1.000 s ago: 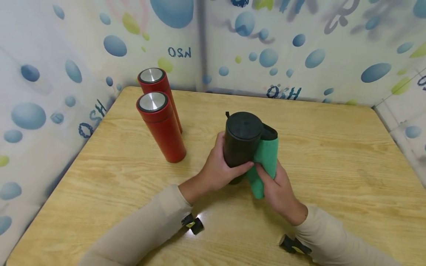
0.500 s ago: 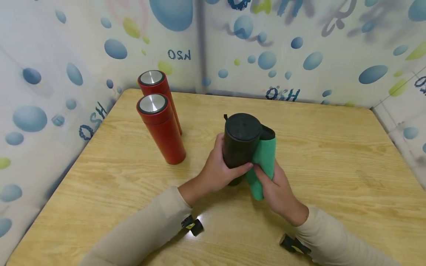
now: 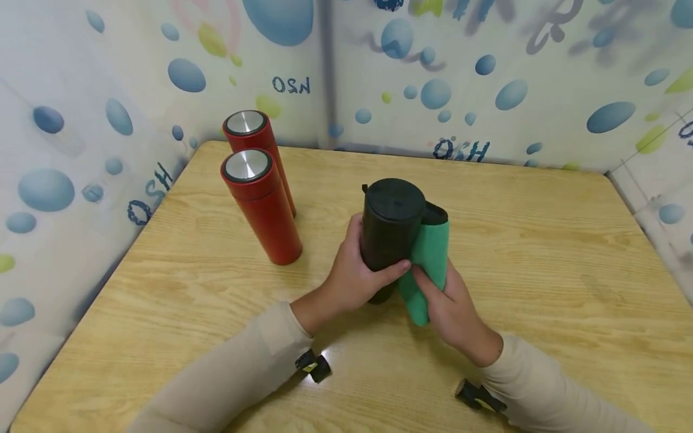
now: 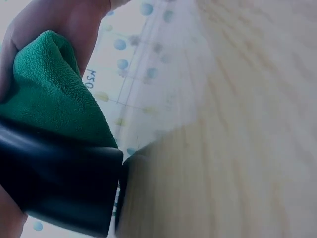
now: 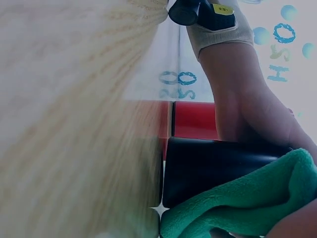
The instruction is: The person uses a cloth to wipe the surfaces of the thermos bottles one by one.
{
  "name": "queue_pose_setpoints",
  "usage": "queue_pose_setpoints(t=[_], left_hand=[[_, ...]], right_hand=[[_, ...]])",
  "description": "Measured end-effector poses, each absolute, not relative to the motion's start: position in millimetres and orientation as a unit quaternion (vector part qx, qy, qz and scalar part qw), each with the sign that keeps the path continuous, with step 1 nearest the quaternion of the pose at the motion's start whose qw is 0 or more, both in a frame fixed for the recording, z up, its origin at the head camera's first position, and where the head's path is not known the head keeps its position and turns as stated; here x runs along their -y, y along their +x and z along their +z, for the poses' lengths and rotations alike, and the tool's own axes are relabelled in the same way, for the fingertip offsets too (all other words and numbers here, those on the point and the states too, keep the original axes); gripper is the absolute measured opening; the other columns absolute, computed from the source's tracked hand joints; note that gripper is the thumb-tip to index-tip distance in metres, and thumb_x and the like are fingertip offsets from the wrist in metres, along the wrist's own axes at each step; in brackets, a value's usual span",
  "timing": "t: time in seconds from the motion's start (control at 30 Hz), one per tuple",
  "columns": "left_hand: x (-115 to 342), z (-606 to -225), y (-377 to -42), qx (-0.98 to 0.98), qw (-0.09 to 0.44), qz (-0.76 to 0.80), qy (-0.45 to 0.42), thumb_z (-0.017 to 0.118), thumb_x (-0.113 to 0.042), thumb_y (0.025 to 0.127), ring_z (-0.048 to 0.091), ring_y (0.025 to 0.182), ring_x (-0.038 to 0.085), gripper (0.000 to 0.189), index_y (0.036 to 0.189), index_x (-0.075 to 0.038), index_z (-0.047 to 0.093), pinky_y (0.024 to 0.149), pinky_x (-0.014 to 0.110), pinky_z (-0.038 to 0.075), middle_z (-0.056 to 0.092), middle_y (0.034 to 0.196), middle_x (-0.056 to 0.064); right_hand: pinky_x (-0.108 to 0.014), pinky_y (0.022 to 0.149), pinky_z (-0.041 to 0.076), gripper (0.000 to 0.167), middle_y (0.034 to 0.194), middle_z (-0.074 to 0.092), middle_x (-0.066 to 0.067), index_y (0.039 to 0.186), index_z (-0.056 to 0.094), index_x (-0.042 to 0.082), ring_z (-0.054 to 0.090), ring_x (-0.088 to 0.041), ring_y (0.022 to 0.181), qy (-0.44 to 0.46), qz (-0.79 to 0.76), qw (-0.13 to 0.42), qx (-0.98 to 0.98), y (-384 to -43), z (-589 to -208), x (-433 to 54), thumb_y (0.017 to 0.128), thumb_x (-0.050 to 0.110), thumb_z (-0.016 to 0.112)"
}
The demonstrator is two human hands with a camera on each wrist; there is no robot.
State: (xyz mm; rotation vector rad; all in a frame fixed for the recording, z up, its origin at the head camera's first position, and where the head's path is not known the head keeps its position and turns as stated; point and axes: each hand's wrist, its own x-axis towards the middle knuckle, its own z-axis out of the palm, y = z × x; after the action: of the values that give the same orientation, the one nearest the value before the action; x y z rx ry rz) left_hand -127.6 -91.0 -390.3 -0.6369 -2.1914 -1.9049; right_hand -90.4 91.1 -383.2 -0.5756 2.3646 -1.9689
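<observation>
A black lidded mug (image 3: 387,237) stands upright in front of me, its handle (image 3: 436,213) pointing right. My left hand (image 3: 352,273) grips the mug's body from the left, thumb across the front. A folded green cloth (image 3: 432,252) is pinched in my right hand (image 3: 452,304), fingers behind it and thumb in front. The cloth lies against the mug's right side, below the top of the handle. In the left wrist view the mug's base (image 4: 106,193) is right at the tabletop. The right wrist view shows the cloth (image 5: 247,198) bunched along the mug's wall (image 5: 213,166).
Two red flasks with silver lids stand to the left, the near flask (image 3: 265,210) partly covering the far flask (image 3: 253,133). The wooden table (image 3: 541,270) reaches a patterned wall (image 3: 352,72) at the back. A small black camera (image 3: 314,365) is strapped at my left wrist.
The mug, both hands and the cloth have shifted very slightly left in the head view. The grips look the same, and the red flasks have stayed in place.
</observation>
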Motion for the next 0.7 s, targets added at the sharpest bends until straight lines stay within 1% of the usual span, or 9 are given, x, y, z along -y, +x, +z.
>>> queue_pose_setpoints(t=[0.13, 0.2, 0.3, 0.37, 0.4, 0.47, 0.57, 0.6, 0.7], left_hand=[[91.2, -383.5, -125.9, 0.718, 0.122, -0.648, -0.222, 0.078, -0.049, 0.082, 0.053, 0.122, 0.025, 0.088, 0.143, -0.006, 0.032, 0.105, 0.045, 0.045, 0.05, 0.137, 0.012], [91.3, -377.8, -124.6, 0.705, 0.146, -0.655, -0.231, 0.075, -0.059, 0.08, 0.052, 0.123, 0.026, 0.095, 0.144, -0.004, 0.031, 0.107, 0.046, 0.044, 0.049, 0.138, 0.013], [90.9, -369.2, -119.8, 0.679, 0.188, -0.667, -0.243, 0.075, -0.057, 0.081, 0.051, 0.125, 0.023, 0.096, 0.144, -0.002, 0.029, 0.11, 0.042, 0.042, 0.049, 0.139, 0.016], [90.6, -364.1, -115.1, 0.658, 0.224, -0.671, -0.257, 0.076, -0.053, 0.082, 0.053, 0.122, 0.02, 0.092, 0.142, 0.002, 0.033, 0.109, 0.039, 0.044, 0.052, 0.135, 0.018], [90.5, -362.5, -112.3, 0.644, 0.242, -0.675, -0.268, 0.076, -0.05, 0.082, 0.055, 0.121, 0.018, 0.087, 0.139, 0.002, 0.036, 0.108, 0.037, 0.045, 0.055, 0.132, 0.016], [90.4, -360.8, -107.3, 0.61, 0.276, -0.681, -0.296, 0.076, -0.046, 0.085, 0.059, 0.117, 0.016, 0.075, 0.136, -0.001, 0.043, 0.104, 0.035, 0.048, 0.059, 0.127, 0.012], [89.9, -359.0, -104.3, 0.557, 0.314, -0.688, -0.345, 0.073, -0.039, 0.089, 0.061, 0.114, 0.017, 0.061, 0.134, -0.009, 0.047, 0.102, 0.036, 0.051, 0.06, 0.124, 0.005], [89.7, -357.9, -104.4, 0.544, 0.32, -0.689, -0.357, 0.072, -0.038, 0.09, 0.061, 0.113, 0.019, 0.058, 0.136, -0.012, 0.046, 0.102, 0.036, 0.051, 0.06, 0.124, 0.003], [88.1, -355.7, -106.0, 0.528, 0.333, -0.692, -0.362, 0.071, -0.037, 0.091, 0.06, 0.112, 0.022, 0.057, 0.136, -0.013, 0.045, 0.101, 0.036, 0.051, 0.059, 0.124, 0.003]], right_hand=[[-0.019, 0.093, 0.05, 0.038, 0.128, 0.055, -0.013, 0.141, 0.041, -0.003, 0.059, -0.007, 0.112, -0.165, -0.629, 0.028, -0.759, -92.6, -377.9, -93.3, 0.106, 0.012, 0.043], [-0.02, 0.092, 0.051, 0.04, 0.128, 0.056, -0.014, 0.142, 0.04, -0.001, 0.06, -0.007, 0.11, -0.129, -0.641, 0.055, -0.754, -95.3, -374.5, -94.1, 0.107, 0.016, 0.044], [-0.024, 0.091, 0.053, 0.043, 0.127, 0.055, -0.009, 0.145, 0.037, 0.003, 0.061, -0.007, 0.108, -0.064, -0.688, 0.11, -0.715, -98.8, -369.9, -94.9, 0.107, 0.023, 0.044], [-0.027, 0.091, 0.054, 0.044, 0.126, 0.055, -0.003, 0.145, 0.034, 0.007, 0.062, -0.008, 0.108, -0.023, -0.726, 0.144, -0.672, -100.7, -367.5, -94.9, 0.107, 0.026, 0.044], [-0.028, 0.091, 0.055, 0.044, 0.124, 0.055, -0.001, 0.145, 0.033, 0.008, 0.062, -0.008, 0.108, -0.009, -0.741, 0.159, -0.652, -101.1, -366.9, -95.0, 0.107, 0.027, 0.044], [-0.029, 0.091, 0.056, 0.043, 0.123, 0.055, 0.003, 0.144, 0.031, 0.011, 0.062, -0.007, 0.109, 0.008, -0.761, 0.187, -0.622, -100.8, -366.4, -95.4, 0.107, 0.03, 0.043], [-0.03, 0.089, 0.057, 0.042, 0.118, 0.057, 0.005, 0.142, 0.031, 0.013, 0.064, -0.007, 0.106, 0.014, -0.768, 0.216, -0.603, -99.6, -367.8, -95.7, 0.108, 0.035, 0.04], [-0.03, 0.089, 0.058, 0.044, 0.117, 0.057, 0.005, 0.143, 0.03, 0.012, 0.064, -0.007, 0.106, 0.01, -0.767, 0.224, -0.601, -99.0, -368.0, -95.9, 0.108, 0.037, 0.039], [-0.032, 0.088, 0.059, 0.049, 0.115, 0.059, 0.005, 0.144, 0.029, 0.009, 0.066, -0.007, 0.104, -0.002, -0.767, 0.242, -0.594, -97.4, -369.3, -95.7, 0.108, 0.04, 0.038]])
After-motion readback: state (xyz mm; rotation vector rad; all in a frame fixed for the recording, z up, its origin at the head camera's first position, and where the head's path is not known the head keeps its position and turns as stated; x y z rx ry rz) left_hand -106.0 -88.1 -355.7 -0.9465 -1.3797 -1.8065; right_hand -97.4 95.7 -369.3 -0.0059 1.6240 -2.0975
